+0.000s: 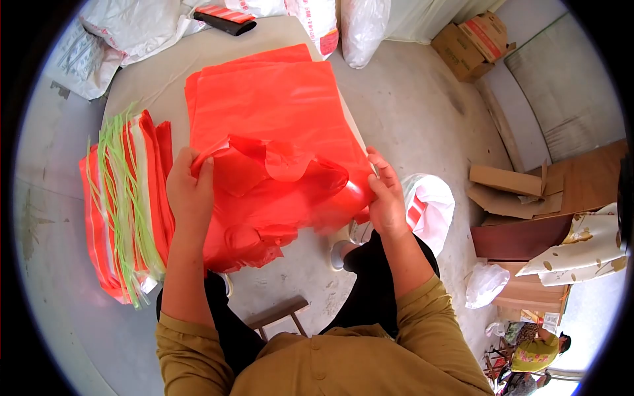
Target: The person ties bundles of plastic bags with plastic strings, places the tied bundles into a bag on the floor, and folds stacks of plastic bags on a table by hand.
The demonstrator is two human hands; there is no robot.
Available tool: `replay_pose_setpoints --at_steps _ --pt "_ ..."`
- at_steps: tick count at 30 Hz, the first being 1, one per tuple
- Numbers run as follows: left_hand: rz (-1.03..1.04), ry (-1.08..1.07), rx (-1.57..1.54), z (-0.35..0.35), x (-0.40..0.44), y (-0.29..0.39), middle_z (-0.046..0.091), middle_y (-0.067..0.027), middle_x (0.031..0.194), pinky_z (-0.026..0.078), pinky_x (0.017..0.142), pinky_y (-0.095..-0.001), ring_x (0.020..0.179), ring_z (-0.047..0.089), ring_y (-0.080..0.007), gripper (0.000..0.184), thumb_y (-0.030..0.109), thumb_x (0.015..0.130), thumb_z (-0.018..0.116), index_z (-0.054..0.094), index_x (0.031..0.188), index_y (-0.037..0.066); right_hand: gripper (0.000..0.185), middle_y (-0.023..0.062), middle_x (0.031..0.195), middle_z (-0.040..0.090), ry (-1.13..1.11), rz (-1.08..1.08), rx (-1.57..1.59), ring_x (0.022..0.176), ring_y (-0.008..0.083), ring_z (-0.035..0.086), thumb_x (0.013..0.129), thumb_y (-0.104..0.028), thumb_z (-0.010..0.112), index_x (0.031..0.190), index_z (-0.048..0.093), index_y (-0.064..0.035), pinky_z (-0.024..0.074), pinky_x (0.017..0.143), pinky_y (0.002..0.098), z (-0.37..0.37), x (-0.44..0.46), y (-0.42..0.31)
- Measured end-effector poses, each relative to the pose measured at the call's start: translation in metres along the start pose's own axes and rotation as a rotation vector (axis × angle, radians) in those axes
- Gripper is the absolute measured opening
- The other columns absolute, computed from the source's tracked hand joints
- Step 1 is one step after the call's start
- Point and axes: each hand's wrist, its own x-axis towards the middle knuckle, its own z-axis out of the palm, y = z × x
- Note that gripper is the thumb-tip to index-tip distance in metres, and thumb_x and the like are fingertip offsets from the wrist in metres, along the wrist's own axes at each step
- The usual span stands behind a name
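A red plastic bag (284,191) hangs over the near edge of the table, its top edges spread and crumpled. My left hand (189,181) is closed on its left side, and my right hand (386,188) pinches its right side. Under and behind it lies a flat stack of red bags (271,92) on the table. To the left of my left hand stands a bundle of folded red and white bags (155,191), with green strips (122,191) draped over it.
A dark roll (224,21) lies at the table's (155,76) far end, near white sacks (132,26). An open white bag (432,214) stands on the floor at right. Cardboard boxes (462,53) are farther off. A stool (281,313) is below me; another person (536,353) is at lower right.
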Motion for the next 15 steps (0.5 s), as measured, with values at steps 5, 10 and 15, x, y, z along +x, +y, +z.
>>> replay_pose_setpoints --at_steps 5,10,15 --pt "0.055 -0.010 0.028 -0.004 -0.001 0.000 0.055 -0.0165 0.080 0.045 0.068 -0.0378 0.073 0.055 -0.0312 0.015 0.009 0.096 0.066 0.054 0.090 0.001 0.050 0.0125 0.154 0.049 -0.102 -0.122 -0.511 0.141 0.0269 0.049 0.090 0.000 0.068 0.140 0.059 -0.0035 0.0421 0.114 0.0355 -0.018 0.007 -0.004" --pt "0.130 -0.053 0.085 -0.013 -0.002 -0.004 0.059 -0.0174 0.083 0.046 0.070 -0.0404 0.078 0.058 -0.0358 0.014 0.006 0.091 0.069 0.057 0.092 0.000 0.050 0.0132 0.138 0.060 -0.056 -0.340 -1.107 0.127 0.0319 0.058 0.082 -0.001 0.077 0.131 0.065 -0.0025 0.0519 0.103 0.0389 -0.014 0.007 -0.008" --pt "0.250 -0.082 0.204 -0.020 -0.003 -0.008 0.060 -0.0113 0.084 0.046 0.068 -0.0345 0.077 0.058 -0.0247 0.013 0.005 0.091 0.072 0.061 0.096 0.000 0.044 0.0136 0.129 0.065 -0.034 -0.562 -1.488 0.115 0.0366 0.062 0.076 -0.008 0.083 0.118 0.070 -0.0047 0.0511 0.097 0.0428 -0.003 0.011 -0.019"
